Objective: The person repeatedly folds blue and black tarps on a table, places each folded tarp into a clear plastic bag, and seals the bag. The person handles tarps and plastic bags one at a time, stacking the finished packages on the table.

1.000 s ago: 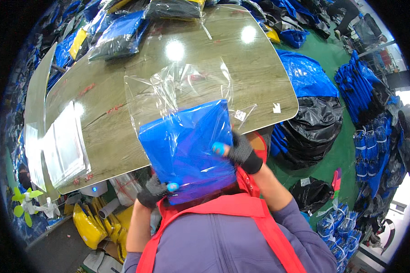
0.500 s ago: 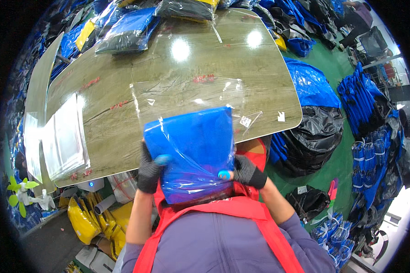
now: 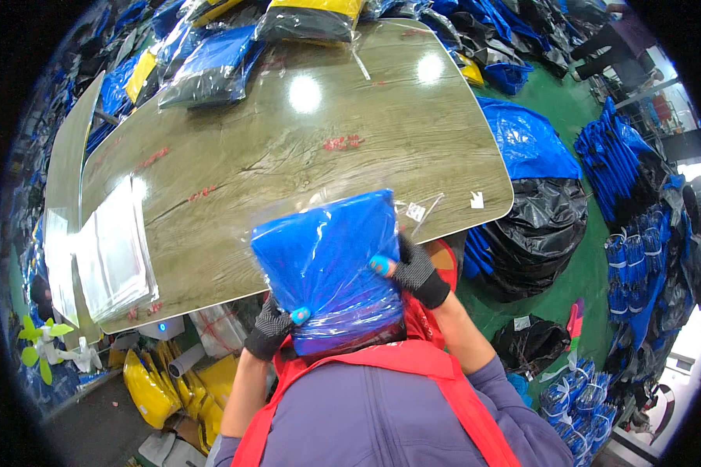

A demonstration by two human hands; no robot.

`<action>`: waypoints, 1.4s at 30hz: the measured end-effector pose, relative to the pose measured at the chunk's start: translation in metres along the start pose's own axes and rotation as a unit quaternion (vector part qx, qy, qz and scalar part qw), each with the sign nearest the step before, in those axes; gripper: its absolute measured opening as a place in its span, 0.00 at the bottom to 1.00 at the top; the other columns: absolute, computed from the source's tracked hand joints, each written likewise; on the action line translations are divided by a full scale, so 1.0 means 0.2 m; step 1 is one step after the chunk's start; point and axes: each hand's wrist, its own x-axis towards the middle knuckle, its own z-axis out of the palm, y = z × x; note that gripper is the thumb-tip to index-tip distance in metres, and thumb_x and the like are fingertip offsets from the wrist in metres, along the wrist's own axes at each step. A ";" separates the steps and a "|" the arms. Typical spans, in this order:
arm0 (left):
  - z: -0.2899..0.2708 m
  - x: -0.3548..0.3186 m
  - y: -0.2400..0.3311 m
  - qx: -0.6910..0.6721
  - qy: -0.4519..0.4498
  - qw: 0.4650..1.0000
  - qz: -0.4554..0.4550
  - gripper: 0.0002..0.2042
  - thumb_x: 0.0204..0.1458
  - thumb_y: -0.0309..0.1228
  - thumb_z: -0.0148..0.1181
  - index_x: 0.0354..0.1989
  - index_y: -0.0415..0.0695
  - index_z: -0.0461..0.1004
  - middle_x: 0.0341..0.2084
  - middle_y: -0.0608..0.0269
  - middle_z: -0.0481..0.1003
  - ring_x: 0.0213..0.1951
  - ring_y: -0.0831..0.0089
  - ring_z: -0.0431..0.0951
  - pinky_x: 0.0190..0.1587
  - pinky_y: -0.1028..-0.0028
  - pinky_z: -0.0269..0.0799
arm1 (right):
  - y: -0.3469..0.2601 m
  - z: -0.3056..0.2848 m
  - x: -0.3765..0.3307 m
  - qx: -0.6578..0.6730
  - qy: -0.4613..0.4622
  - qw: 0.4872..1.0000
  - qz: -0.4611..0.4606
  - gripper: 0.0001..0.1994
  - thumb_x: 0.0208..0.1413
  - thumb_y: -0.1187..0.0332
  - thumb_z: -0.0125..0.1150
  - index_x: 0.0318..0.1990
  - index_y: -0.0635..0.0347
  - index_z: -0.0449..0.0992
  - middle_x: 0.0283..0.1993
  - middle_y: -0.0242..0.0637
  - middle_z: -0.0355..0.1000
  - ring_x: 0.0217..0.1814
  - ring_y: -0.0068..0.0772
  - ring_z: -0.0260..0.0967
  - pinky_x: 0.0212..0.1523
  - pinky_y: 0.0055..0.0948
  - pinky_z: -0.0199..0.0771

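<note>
- One blue package in a clear bag is held in front of the person's chest, over the table's near edge at six o'clock.
- Two gloved hands grip it: the left hand at the package's eight o'clock corner, the right hand on its three o'clock edge.
- Left fingers: the blue-tipped left thumb presses on the upper face, pinching the corner; the others are partly hidden, so their spread cannot be told.
- Right fingers: the right thumb, also blue-tipped, lies on the upper face, clamping the edge; the fingertips beneath are out of sight.
- One table; from its middle, two white scraps lie toward four o'clock.
- One pile of clear bags rests at eight o'clock, its sheets too merged to count.
- One yellow-and-black package sits at twelve o'clock, one blue-and-black package at eleven.
- One green fan stands beyond the table, toward eight o'clock.
</note>
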 end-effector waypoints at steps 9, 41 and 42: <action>-0.06 -0.09 0.01 0.121 -0.009 0.990 0.078 0.37 0.35 0.34 0.78 0.57 0.42 0.65 0.49 0.60 0.73 0.50 0.68 0.72 0.53 0.68 0.70 | 0.21 -0.12 -0.15 0.055 -0.165 0.985 -0.021 0.32 0.56 0.56 0.62 0.63 0.63 0.61 0.58 0.40 0.68 0.59 0.31 0.64 0.60 0.35 0.65; 0.07 0.12 0.37 0.138 0.128 0.843 0.504 0.19 0.58 0.30 0.56 0.57 0.39 0.70 0.51 0.53 0.73 0.52 0.67 0.72 0.56 0.69 0.64 | -0.34 0.04 0.29 -0.174 0.058 0.943 -0.276 0.09 0.57 0.64 0.62 0.39 0.60 0.82 0.37 0.39 0.78 0.42 0.29 0.74 0.45 0.28 0.72; 0.06 0.12 0.39 0.137 0.169 0.842 0.493 0.14 0.59 0.29 0.53 0.50 0.37 0.74 0.49 0.51 0.74 0.51 0.64 0.73 0.55 0.67 0.66 | -0.35 0.04 0.31 -0.221 0.073 0.914 -0.333 0.09 0.57 0.65 0.61 0.40 0.60 0.81 0.36 0.40 0.78 0.41 0.30 0.74 0.44 0.28 0.72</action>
